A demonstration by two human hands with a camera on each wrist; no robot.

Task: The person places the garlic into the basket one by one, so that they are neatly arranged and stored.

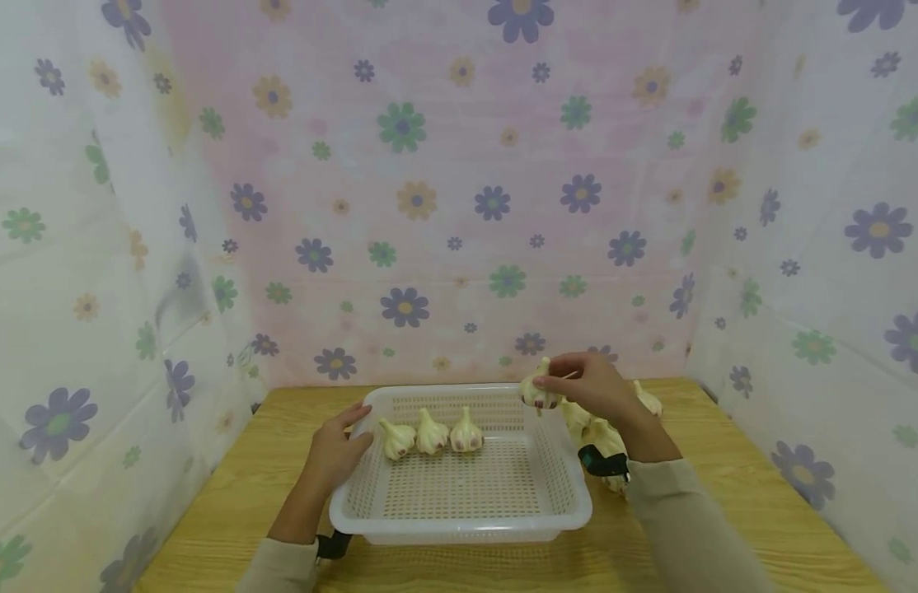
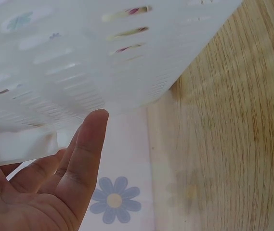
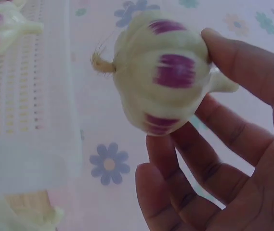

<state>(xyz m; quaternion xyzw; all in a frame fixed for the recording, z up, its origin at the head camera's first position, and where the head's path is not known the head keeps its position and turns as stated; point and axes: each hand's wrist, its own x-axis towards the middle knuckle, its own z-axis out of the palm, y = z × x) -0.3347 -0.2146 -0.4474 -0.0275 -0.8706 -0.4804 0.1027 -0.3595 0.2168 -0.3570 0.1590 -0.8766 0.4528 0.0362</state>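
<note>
My right hand (image 1: 596,387) holds a garlic bulb (image 1: 539,393) over the right rear corner of the white plastic basket (image 1: 459,525). In the right wrist view, thumb and fingertips pinch this bulb (image 3: 163,74) near its stem; purple patches and a tuft of roots show. My left hand (image 1: 336,449) rests at the basket's left rim, thumb and a finger over the edge. Its other fingers (image 2: 86,154) stretch fairly straight up to the outer wall in the left wrist view. Inside the basket, three garlic bulbs (image 1: 432,432) stand in a row toward the back left.
Several more garlic bulbs (image 1: 606,436) lie right of the basket, partly hidden by my right hand and wrist strap (image 1: 603,461). The wooden table (image 1: 733,502) carries everything. Flower-patterned sheets (image 1: 459,165) hang behind it and on both sides.
</note>
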